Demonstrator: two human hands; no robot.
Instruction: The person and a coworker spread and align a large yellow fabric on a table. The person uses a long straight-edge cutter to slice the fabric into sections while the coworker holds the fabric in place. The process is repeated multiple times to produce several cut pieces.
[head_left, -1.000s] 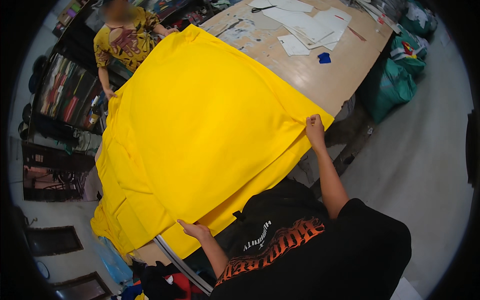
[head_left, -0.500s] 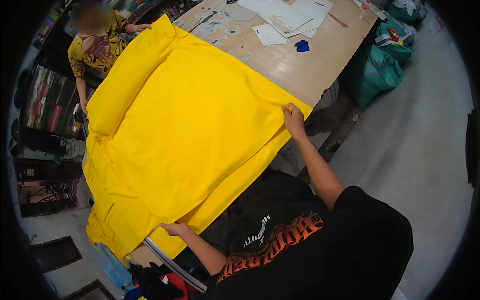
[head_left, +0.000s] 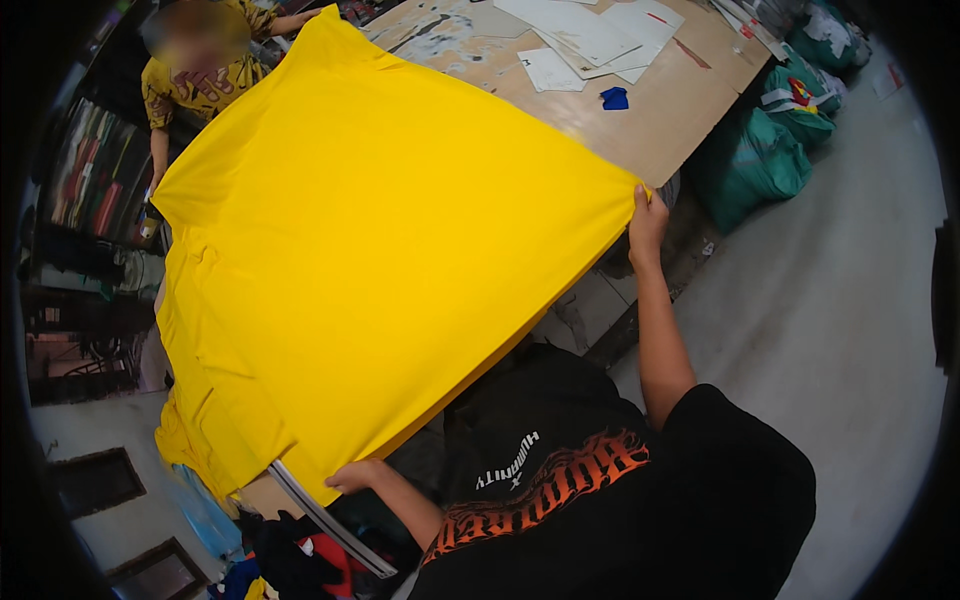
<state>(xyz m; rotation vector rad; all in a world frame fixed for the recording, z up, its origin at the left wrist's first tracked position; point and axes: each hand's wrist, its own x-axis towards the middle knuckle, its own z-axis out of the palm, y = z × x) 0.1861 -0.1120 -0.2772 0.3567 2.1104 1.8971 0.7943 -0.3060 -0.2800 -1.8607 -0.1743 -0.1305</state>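
A large sheet of yellow fabric [head_left: 400, 230] is stretched over the table. At its near edge my left hand [head_left: 357, 475] is closed on one corner, beside a grey metal rail [head_left: 330, 520]. My right hand [head_left: 648, 225] pinches another corner at the right, with the thumb on top. Across the table a co-worker [head_left: 205, 85] in a yellow patterned top holds the far edge with both arms spread. More yellow fabric [head_left: 200, 400] lies rumpled at the left, partly under the stretched sheet.
On the wooden table [head_left: 670, 120] lie white pattern sheets [head_left: 600, 45] and a small blue scrap [head_left: 614, 98]. Green sacks [head_left: 755, 165] stand on the floor at the right. Stacked folded fabrics [head_left: 95, 175] fill a shelf at the left. Dark and coloured cloth [head_left: 300, 555] lies below the rail.
The yellow sheet has gone from loose and folded to taut. My right hand moved outward to the right with its corner; my left hand shifted slightly nearer. The co-worker's far edge has spread out.
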